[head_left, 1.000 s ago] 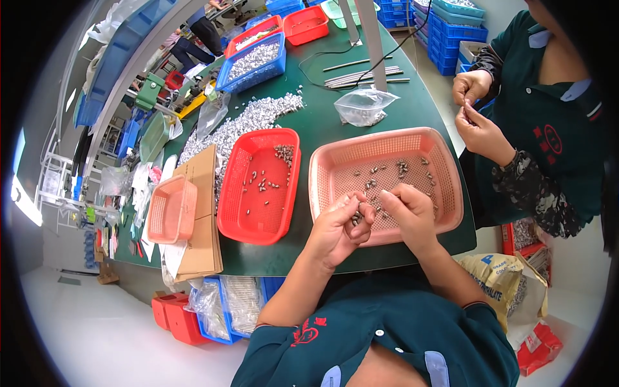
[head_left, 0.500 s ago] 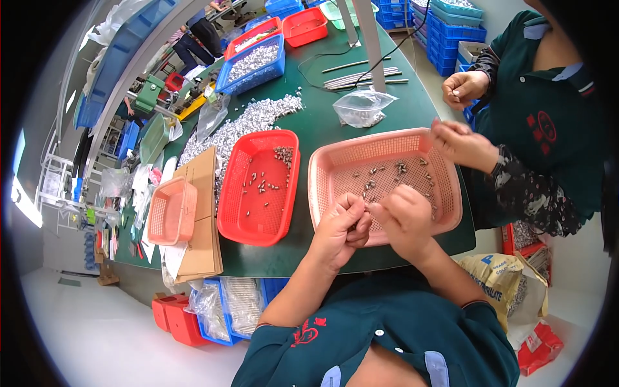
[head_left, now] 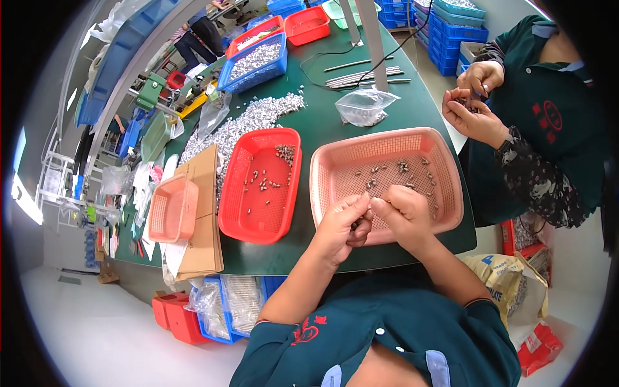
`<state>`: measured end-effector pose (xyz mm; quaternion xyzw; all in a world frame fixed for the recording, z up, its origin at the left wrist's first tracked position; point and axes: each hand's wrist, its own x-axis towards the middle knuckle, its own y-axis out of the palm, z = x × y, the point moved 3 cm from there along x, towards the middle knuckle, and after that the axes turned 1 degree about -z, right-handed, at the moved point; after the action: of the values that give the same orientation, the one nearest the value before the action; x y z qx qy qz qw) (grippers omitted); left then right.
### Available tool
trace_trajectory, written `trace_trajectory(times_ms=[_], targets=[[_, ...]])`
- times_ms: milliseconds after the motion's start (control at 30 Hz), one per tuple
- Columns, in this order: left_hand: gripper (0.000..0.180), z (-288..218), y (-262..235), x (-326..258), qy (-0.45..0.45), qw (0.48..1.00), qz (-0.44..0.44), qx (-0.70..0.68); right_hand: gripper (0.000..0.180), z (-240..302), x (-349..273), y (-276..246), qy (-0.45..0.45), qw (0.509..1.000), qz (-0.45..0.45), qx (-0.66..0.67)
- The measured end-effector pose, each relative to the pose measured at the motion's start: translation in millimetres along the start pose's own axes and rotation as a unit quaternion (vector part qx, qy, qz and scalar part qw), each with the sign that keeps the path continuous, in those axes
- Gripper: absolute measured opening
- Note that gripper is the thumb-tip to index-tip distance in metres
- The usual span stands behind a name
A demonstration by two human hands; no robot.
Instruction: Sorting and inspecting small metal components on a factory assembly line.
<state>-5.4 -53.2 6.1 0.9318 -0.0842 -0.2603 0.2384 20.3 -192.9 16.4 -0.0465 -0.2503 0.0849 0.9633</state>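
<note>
Over the near side of a pink plastic basket, my two hands meet at the fingertips. My left hand is curled closed around some small dark metal pieces, partly visible between its fingers. Thumb and fingers of my right hand are pinched together right beside the left thumb; whatever they grip is too small or hidden to name. Small metal fittings lie scattered on the basket's mesh floor. To the left, a red basket holds more such pieces, with a cluster in its far right corner.
Silvery parts are heaped behind the red basket. A clear plastic bag and metal rods lie beyond the pink basket, near an upright post. Cardboard and a small pink basket are left. A co-worker's hands hold small parts at right.
My right hand has come in against my left fingertips and looks sharper now. The co-worker's hands have drawn together, away from the pink basket's corner.
</note>
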Motion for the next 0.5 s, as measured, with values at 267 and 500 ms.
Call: trace_trajectory(times_ms=[267,500], targets=[[0.024,-8,-18,-7,0.034,0.997,-0.041,0.054,0.021,-6,2,-28,0.193,0.955,-0.153,0.164],[0.044,-45,-108,-7,0.113,0.952,-0.187,-0.213,0.021,-19,-6,-19,0.232,0.946,-0.093,0.208]])
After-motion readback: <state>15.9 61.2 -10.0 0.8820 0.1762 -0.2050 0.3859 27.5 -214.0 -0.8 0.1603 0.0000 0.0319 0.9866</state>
